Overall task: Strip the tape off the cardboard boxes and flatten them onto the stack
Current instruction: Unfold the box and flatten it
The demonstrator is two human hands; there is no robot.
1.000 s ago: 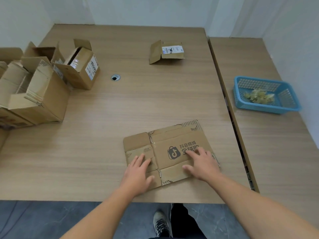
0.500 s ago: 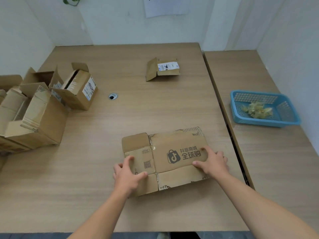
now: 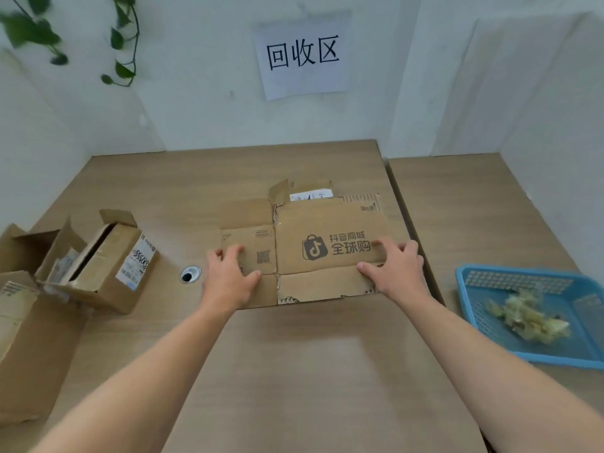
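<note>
A flattened brown cardboard box (image 3: 327,223) with a printed bag logo is held just above the wooden table, out toward its far middle. My left hand (image 3: 228,276) grips its left edge, thumb on top. My right hand (image 3: 395,269) grips its right edge the same way. Behind it, partly hidden, lies another flattened box with a white label (image 3: 310,192). Several open boxes (image 3: 98,259) that stand unflattened are at the left.
A blue plastic basket (image 3: 490,276) holding crumpled tape stands on the right table. A round cable hole (image 3: 190,274) sits left of my left hand. A paper sign (image 3: 302,57) hangs on the back wall. A gap (image 3: 408,223) separates the two tables.
Both hands went from pressing the flattened box near the front edge to gripping its sides and moving it away from me, toward the labelled box at the back.
</note>
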